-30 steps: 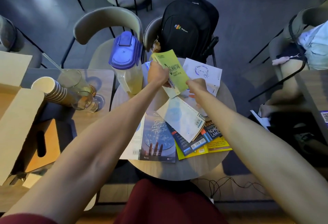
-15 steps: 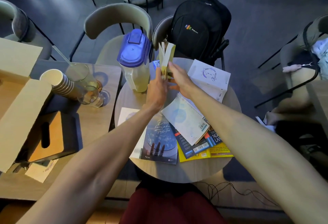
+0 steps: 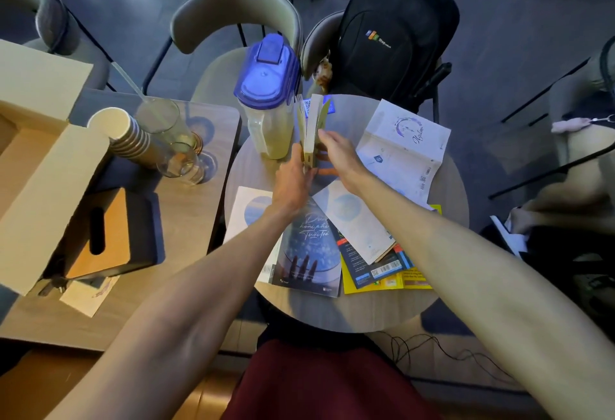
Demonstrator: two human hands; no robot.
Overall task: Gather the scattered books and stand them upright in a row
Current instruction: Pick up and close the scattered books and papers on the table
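A yellow-green book [image 3: 312,127] stands upright on the round table [image 3: 442,283], just right of the blue-lidded pitcher [image 3: 266,97], its covers slightly splayed. My left hand [image 3: 293,183] touches its near bottom edge. My right hand [image 3: 339,157] rests against its right side, fingers spread. Lying flat are a white open-faced book [image 3: 404,150] at right, a white book with a blue circle [image 3: 356,220], a dark blue book [image 3: 309,250], a white book [image 3: 248,213] under it, and a dark and a yellow book [image 3: 386,276] stacked at the front.
A black backpack [image 3: 396,37] sits on a chair behind the table. The left table holds stacked paper cups [image 3: 123,135], two glasses [image 3: 173,147], a cardboard box [image 3: 36,153] and a wooden tissue box [image 3: 106,236]. Cables [image 3: 432,349] lie on the floor.
The yellow-green book went from tilted in the air in both hands to standing upright beside the pitcher. My hands have slid down to its base and side.
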